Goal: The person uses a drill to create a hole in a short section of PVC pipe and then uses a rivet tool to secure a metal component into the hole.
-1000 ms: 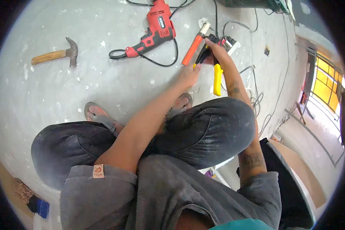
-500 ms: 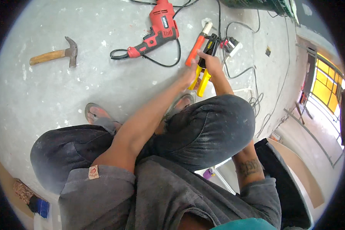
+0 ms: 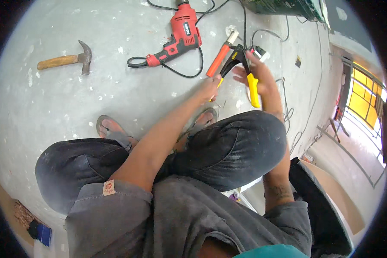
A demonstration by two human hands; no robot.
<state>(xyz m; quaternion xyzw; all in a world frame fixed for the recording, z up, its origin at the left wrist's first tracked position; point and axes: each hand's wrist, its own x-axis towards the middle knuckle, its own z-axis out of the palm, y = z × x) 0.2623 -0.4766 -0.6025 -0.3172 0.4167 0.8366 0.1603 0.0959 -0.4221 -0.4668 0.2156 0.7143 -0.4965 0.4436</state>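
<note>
1. Spreading like an upside-down V, the yellow-handled tool (image 3: 238,53) is held above the floor (image 3: 129,94), its black head pointing away from the person and its yellow grips toward them; it serves as the landmark below.
2. From the left hand (image 3: 208,89), the tool's head lies ahead and to the right; from the right hand (image 3: 265,81), ahead and to the left. The tool's long axis runs roughly away from the body.
3. The left hand is wrapped around the lower end of the tool's left handle (image 3: 226,68). The left forearm (image 3: 159,129) reaches up to it from the lower left.
4. The right hand is at the tool's right handle (image 3: 253,91), blurred, fingers spread and reaching behind that handle into the gap of the V. Whether it touches the handle, I cannot tell. Its forearm comes from the lower right, partly hidden by the right knee (image 3: 262,133).
5. Just left of the tool lies an orange-handled implement (image 3: 218,61); whether the two touch is unclear.
6. Farther left of the tool lies the red drill (image 3: 185,36), and well beyond it, the hammer (image 3: 62,61).
</note>
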